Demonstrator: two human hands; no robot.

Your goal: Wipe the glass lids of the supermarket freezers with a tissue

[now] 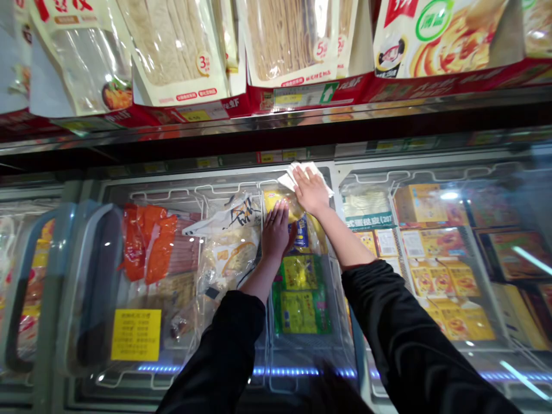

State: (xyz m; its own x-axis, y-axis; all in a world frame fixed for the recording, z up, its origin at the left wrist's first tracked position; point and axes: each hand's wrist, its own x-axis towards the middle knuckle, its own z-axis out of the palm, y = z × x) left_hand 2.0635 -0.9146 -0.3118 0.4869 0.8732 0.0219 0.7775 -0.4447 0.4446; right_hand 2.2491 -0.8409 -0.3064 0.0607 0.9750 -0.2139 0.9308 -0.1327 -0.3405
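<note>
My right hand point(309, 188) presses a folded white wiping cloth point(321, 171) against the back right corner of a freezer's glass lid. Its fingers lie over the cloth, which sticks out on both sides of them. My left hand point(276, 230) rests open on the same glass lid point(233, 351), fingers pointing away from me, with its reflection showing beside it. Beneath the glass, yellow and green food packets point(299, 296) lie under and in front of my hands. Clear bags of food point(228, 253) sit left of my left hand.
Orange bags point(149, 241) lie under the glass at left, near a grey lid handle point(92, 287) and a yellow notice point(136, 334). The freezer section at right holds yellow boxes point(444, 279). A shelf of noodle packages point(288, 40) overhangs the back edge.
</note>
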